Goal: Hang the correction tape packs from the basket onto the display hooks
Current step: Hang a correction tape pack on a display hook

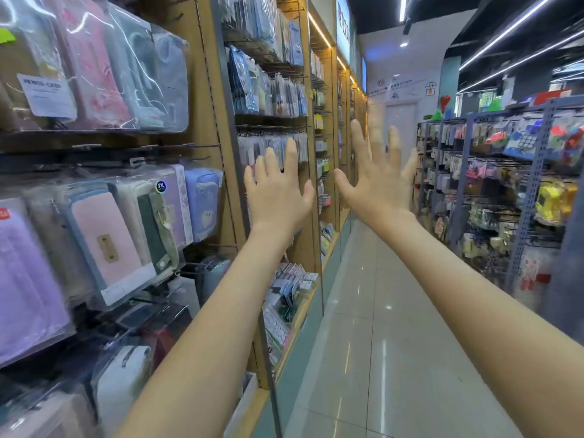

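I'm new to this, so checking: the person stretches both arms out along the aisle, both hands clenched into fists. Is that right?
No: the head view shows both arms stretched out along the aisle, but the left hand and right hand are spread open, holding nothing.

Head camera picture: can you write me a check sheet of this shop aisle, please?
Surface: shiny tiled floor.
Job's things: no basket seen; small packs hang on the hooks, too blurred to name.
Clutter: pencil cases in clear bags hang at the left.
Hands: left hand and right hand are raised, fingers spread, holding nothing.
Cables: nothing seen.
Surroundings: grey rack of colourful goods on the right; strip lights overhead.
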`<state>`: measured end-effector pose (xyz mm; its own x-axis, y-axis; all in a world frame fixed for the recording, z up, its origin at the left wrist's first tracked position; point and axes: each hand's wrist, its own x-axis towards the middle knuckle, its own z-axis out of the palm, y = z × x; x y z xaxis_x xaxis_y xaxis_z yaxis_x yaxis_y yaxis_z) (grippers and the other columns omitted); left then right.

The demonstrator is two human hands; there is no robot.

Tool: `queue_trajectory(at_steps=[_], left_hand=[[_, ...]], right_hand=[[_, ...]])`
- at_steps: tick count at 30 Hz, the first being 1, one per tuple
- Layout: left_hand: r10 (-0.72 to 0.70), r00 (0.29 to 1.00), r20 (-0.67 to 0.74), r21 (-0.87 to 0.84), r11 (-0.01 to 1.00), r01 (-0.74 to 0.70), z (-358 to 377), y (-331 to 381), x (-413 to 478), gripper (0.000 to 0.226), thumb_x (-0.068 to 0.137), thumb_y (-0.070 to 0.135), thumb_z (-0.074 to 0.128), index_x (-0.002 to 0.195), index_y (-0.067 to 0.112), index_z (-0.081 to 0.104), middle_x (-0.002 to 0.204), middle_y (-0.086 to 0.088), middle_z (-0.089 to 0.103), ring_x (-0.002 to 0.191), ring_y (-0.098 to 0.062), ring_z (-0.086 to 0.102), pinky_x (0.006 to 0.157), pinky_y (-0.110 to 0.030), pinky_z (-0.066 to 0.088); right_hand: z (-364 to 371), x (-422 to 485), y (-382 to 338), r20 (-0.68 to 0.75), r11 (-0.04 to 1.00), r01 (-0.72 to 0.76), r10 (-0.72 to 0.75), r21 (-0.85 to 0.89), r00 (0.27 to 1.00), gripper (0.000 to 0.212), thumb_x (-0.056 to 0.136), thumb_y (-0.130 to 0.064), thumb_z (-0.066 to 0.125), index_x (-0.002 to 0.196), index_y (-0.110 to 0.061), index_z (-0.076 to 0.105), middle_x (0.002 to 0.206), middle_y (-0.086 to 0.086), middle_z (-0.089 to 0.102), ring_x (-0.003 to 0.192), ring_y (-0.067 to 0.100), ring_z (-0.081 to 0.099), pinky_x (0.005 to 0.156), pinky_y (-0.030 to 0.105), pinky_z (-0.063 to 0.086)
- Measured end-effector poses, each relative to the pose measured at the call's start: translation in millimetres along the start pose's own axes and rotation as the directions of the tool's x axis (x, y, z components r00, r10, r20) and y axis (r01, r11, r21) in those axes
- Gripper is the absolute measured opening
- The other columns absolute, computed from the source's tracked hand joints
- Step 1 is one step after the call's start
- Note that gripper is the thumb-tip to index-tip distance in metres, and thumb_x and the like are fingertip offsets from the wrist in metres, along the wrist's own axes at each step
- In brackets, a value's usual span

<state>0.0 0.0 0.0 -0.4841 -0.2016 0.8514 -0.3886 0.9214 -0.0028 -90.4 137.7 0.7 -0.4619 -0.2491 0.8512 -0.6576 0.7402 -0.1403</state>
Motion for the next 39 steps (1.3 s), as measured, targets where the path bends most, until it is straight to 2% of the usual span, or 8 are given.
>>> queue_trajectory(at_steps=[2,8,16,20,24,30,33,39], left_hand=[[-0.049,0.992,0.119,-0.013,0.999,0.051,15,12,-1,0.073,0.095,0.042,0.045,0.154,0.014,0.012,0.152,-0.022,0.029,0.138,-0.036,0.032,0.113,-0.049,0.027],[-0.05,0.956,0.29,-0.058,0.996,0.069,85,37,-20,0.075,0.096,0.043,0.044,0.155,0.017,0.006,0.157,-0.021,0.019,0.142,-0.036,0.025,0.114,-0.049,0.026],[-0.043,0.902,0.429,-0.097,0.991,0.093,210,51,-29,0.075,0.095,0.043,0.046,0.155,0.018,0.01,0.157,-0.021,0.019,0.142,-0.035,0.025,0.113,-0.048,0.027],[0.015,0.862,0.507,-0.117,0.992,0.052,289,62,-11,0.072,0.096,0.04,0.048,0.155,0.016,0.013,0.156,-0.021,0.019,0.141,-0.035,0.026,0.11,-0.048,0.028],[0.089,0.852,0.516,-0.144,0.989,-0.016,377,66,30,0.071,0.095,0.034,0.052,0.154,0.014,0.017,0.157,-0.022,0.019,0.141,-0.035,0.027,0.109,-0.048,0.03],[0.123,0.838,0.532,-0.2,0.98,-0.016,505,78,115,0.072,0.095,0.033,0.05,0.154,0.014,0.015,0.156,-0.023,0.02,0.14,-0.036,0.028,0.109,-0.045,0.029],[0.147,0.831,0.536,-0.273,0.962,0.006,568,93,151,0.065,0.095,0.026,0.05,0.152,0.012,0.024,0.151,-0.021,0.03,0.135,-0.036,0.035,0.104,-0.044,0.035],[0.188,0.823,0.537,-0.293,0.956,-0.027,720,133,219,0.064,0.095,0.027,0.05,0.152,0.014,0.024,0.153,-0.021,0.028,0.137,-0.036,0.033,0.107,-0.043,0.033]], right_hand=[[11,-2,11,0.06,1.0,-0.012,0.013,-0.015,0.998,0.073,0.095,-0.05,0.04,0.155,-0.029,0.004,0.163,0.001,0.003,0.148,0.028,0.004,0.114,0.06,0.008],[71,-23,63,0.2,0.999,-0.038,0.035,0.015,0.979,0.07,0.095,-0.04,0.046,0.155,-0.021,0.015,0.16,0.011,0.019,0.145,0.029,0.019,0.108,0.049,0.03],[172,-26,120,0.377,0.993,-0.113,0.089,0.042,0.922,0.07,0.097,-0.037,0.047,0.155,-0.021,0.012,0.159,0.011,0.018,0.143,0.027,0.02,0.103,0.045,0.035],[242,-19,158,0.408,0.981,-0.181,0.136,0.074,0.903,0.062,0.096,-0.027,0.05,0.151,-0.013,0.026,0.156,0.014,0.025,0.141,0.03,0.023,0.1,0.044,0.037],[323,8,201,0.443,0.968,-0.245,0.197,0.052,0.875,0.062,0.093,-0.022,0.053,0.149,-0.011,0.029,0.152,0.016,0.029,0.139,0.031,0.026,0.099,0.042,0.037],[435,96,265,0.451,0.957,-0.291,0.262,-0.006,0.853,0.062,0.094,-0.024,0.052,0.149,-0.013,0.027,0.147,0.013,0.033,0.134,0.03,0.03,0.097,0.042,0.037],[487,129,299,0.461,0.956,-0.292,0.265,-0.015,0.847,0.063,0.094,-0.025,0.052,0.15,-0.013,0.026,0.15,0.012,0.03,0.135,0.03,0.028,0.098,0.042,0.036],[611,194,390,0.474,0.954,-0.299,0.268,-0.01,0.839,0.064,0.093,-0.021,0.052,0.151,-0.013,0.025,0.155,0.011,0.025,0.14,0.028,0.023,0.103,0.044,0.035]])
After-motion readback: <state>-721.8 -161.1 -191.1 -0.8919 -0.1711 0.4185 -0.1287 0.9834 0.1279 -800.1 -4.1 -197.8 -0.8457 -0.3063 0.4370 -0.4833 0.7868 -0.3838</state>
